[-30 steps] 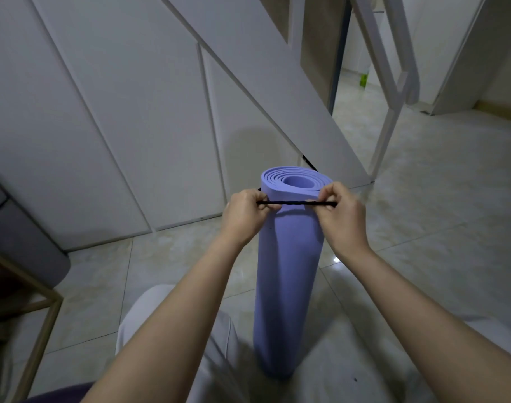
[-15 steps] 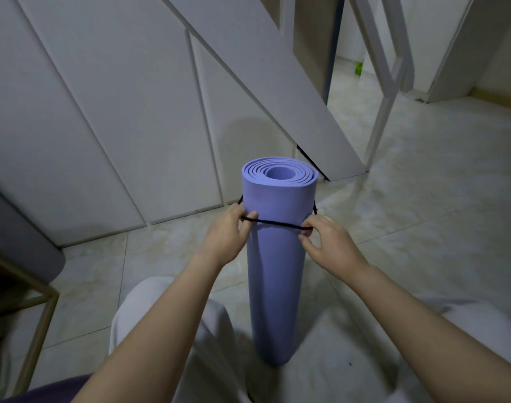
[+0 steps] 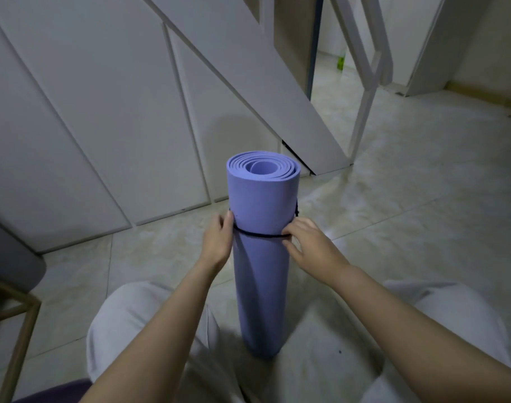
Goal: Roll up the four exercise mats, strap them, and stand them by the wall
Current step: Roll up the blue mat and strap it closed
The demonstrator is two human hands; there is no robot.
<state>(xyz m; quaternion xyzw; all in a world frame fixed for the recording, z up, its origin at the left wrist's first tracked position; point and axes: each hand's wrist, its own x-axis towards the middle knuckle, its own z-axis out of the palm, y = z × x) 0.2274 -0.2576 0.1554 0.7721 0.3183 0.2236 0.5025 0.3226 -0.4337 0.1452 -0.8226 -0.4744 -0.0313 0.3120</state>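
Observation:
A rolled purple exercise mat (image 3: 261, 271) stands upright on the tiled floor between my knees. A thin black strap (image 3: 260, 235) loops around it, roughly a third of the way down from its top. My left hand (image 3: 218, 241) pinches the strap at the mat's left side. My right hand (image 3: 308, 242) pinches the strap at the right side, fingers curled over it.
White panelled wall (image 3: 103, 112) and slanted stair side rise behind the mat. A white railing post (image 3: 362, 112) stands at the right. A wooden-framed grey seat (image 3: 13, 286) sits at the left. A dark purple item (image 3: 53, 391) peeks in at the bottom left.
Both hands have slid the black strap down the mat from its top edge to about a third of the way down. The mat has stayed upright.

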